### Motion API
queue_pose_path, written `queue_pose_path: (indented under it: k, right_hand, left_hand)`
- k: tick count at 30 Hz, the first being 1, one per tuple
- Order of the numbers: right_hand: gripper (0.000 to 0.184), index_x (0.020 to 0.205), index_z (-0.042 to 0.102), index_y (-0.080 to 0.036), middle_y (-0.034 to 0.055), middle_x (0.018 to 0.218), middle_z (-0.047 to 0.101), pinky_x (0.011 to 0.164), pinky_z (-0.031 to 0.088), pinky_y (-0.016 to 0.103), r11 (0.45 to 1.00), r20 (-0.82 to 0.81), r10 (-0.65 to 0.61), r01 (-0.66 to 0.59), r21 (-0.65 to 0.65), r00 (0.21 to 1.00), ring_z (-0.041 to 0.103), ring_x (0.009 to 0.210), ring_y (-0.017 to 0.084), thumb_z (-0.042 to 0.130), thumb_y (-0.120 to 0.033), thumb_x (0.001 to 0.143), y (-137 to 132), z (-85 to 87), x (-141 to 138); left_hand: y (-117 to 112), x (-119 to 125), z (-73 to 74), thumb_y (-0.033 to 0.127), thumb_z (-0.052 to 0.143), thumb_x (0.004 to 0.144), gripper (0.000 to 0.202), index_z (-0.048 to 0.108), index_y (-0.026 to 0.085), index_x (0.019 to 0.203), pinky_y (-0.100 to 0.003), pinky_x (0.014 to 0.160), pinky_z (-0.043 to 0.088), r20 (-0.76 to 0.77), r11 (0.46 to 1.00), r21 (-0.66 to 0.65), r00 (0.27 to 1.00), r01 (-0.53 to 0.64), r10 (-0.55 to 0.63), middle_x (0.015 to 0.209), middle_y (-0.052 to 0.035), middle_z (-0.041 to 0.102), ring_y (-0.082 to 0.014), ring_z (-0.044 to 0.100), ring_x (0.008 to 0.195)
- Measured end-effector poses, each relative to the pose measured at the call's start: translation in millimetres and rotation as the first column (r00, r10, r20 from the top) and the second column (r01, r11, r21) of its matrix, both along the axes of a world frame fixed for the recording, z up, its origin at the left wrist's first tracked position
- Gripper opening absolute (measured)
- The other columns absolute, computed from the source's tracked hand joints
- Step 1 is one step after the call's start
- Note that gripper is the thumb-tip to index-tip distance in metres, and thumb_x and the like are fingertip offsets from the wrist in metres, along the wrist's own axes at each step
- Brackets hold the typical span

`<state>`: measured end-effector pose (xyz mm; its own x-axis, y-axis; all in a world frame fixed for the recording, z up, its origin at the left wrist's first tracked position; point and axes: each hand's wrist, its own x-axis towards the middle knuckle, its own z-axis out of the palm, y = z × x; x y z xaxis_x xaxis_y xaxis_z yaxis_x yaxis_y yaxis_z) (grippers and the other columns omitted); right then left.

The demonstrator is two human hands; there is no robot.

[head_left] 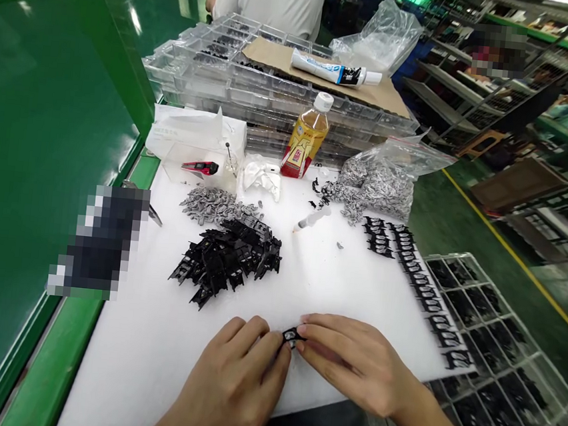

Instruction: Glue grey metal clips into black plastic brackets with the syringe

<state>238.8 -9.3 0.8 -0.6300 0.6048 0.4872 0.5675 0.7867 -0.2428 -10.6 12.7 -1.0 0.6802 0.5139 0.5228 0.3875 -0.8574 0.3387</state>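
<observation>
My left hand (234,386) and my right hand (350,360) meet at the near edge of the white mat (151,341), fingers pinched together on one small black plastic part (292,336) held between them. Just beyond lies a heap of the same black parts (227,258), with a pile of small grey metal pieces (214,204) behind it. A row of black parts (418,279) runs along the mat's right side.
A clear tray (496,354) holding black parts sits at right. A bag of grey pieces (382,182), a syringe (312,220), a drink bottle (306,137), stacked clear trays (217,72) with a tube (332,70) on cardboard, and a person's back lie further away.
</observation>
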Motion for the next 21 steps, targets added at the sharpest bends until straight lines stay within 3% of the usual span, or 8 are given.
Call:
queue_pose_path:
  k: [12,21]
  right_hand:
    - [0.031,0.118,0.077,-0.013,0.0095,0.118,0.083,0.1,0.069,0.036,1.0,-0.018,-0.026,0.026,-0.013,0.999,0.078,0.115,0.024,0.078,-0.003,0.089,-0.3,-1.4,0.2]
    - [0.036,0.122,0.076,-0.013,0.0091,0.118,0.083,0.099,0.07,0.038,1.0,-0.013,-0.013,0.013,0.001,1.0,0.078,0.115,0.025,0.079,-0.003,0.087,0.4,-0.1,-0.1]
  left_hand:
    - [1.2,0.8,0.9,0.003,0.05,0.1,0.024,0.073,0.007,0.107,-0.037,0.064,0.051,-0.003,1.0,0.03,1.0,-0.006,0.007,0.092,-0.0122,0.069,-0.0237,0.06,0.087]
    - [1.4,1.9,2.0,0.002,0.053,0.098,0.022,0.072,0.008,0.107,-0.037,0.063,0.049,-0.02,1.0,0.017,1.0,-0.011,0.012,0.09,-0.0111,0.068,-0.0233,0.059,0.084]
